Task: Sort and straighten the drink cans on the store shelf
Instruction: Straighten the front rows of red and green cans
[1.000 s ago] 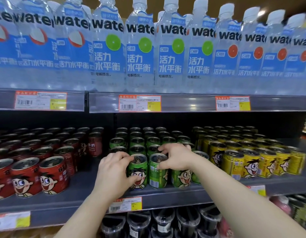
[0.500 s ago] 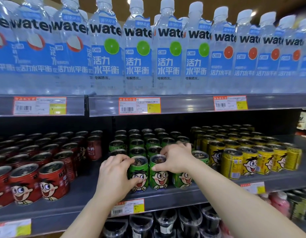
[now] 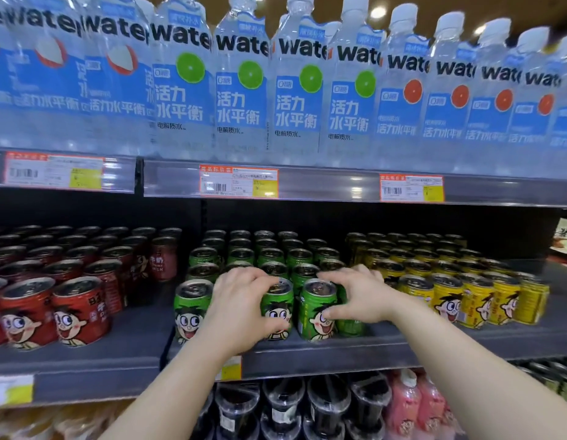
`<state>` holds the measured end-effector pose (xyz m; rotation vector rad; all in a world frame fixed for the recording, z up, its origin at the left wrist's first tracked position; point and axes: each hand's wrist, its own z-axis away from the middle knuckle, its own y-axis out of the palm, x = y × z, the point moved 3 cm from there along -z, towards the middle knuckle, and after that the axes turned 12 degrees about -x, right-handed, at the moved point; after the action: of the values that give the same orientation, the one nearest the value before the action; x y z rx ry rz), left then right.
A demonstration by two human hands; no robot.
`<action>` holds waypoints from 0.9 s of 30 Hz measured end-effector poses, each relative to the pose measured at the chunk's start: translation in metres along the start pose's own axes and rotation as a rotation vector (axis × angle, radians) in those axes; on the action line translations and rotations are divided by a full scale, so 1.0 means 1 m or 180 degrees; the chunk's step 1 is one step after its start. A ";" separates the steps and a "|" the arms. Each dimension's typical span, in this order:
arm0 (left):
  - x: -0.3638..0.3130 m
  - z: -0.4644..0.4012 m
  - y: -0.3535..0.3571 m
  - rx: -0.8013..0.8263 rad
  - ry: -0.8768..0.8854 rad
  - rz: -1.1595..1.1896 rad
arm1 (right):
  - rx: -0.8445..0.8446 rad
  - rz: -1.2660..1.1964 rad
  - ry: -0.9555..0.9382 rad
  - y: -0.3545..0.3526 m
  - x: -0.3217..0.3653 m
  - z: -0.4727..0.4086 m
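Head camera looks at a grey store shelf point(image 3: 365, 354) stocked with small cartoon-faced drink cans. At the front edge of the middle block, the left hand point(image 3: 241, 309) curls round a green can point(image 3: 279, 308), fingers over its rim and thumb low on its face. Just beside it, the right hand point(image 3: 360, 296) grips a second green can point(image 3: 318, 308), fingers arched over the top and thumb pressed against the printed face. The two held cans stand upright and nearly touch. A third green can point(image 3: 191, 309) stands alone at the left of the front row, its face turned outward.

Behind the hands, more green cans point(image 3: 269, 258) fill the rows toward the dark back of the shelf, close enough that the knuckles sit right in front of them. Red cans point(image 3: 80, 312) crowd the left part of the shelf, with a gap of bare shelf between them and the green block. Yellow cans point(image 3: 447, 301) pack the right part, just beside the right wrist.

Above, an upper shelf carries a row of water bottles point(image 3: 241, 90) with blue labels, and price tags point(image 3: 239, 181) on its front rail. Below, dark-lidded cups point(image 3: 283, 404) and pink bottles point(image 3: 409, 401) stand on a lower level, partly hidden by the forearms.
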<state>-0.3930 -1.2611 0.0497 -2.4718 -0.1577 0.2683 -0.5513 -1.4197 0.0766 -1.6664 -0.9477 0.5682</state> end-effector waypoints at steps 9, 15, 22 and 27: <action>-0.036 -0.010 0.034 0.0127 -0.0142 -0.0320 | -0.0295 0.0114 -0.0222 -0.004 -0.012 -0.008; -0.055 -0.003 0.051 -0.0111 -0.0088 -0.0683 | 0.0095 -0.0281 -0.0273 -0.004 -0.053 -0.011; -0.056 -0.001 0.050 0.0103 -0.0347 -0.0660 | 0.0018 -0.0892 -0.0459 0.001 -0.058 -0.011; -0.057 -0.001 0.050 0.0071 -0.0379 -0.0606 | 0.0233 -0.1076 -0.0425 0.002 -0.057 -0.011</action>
<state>-0.4458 -1.3118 0.0288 -2.3985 -0.4354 0.3329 -0.5752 -1.4728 0.0726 -1.3767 -1.2601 0.4813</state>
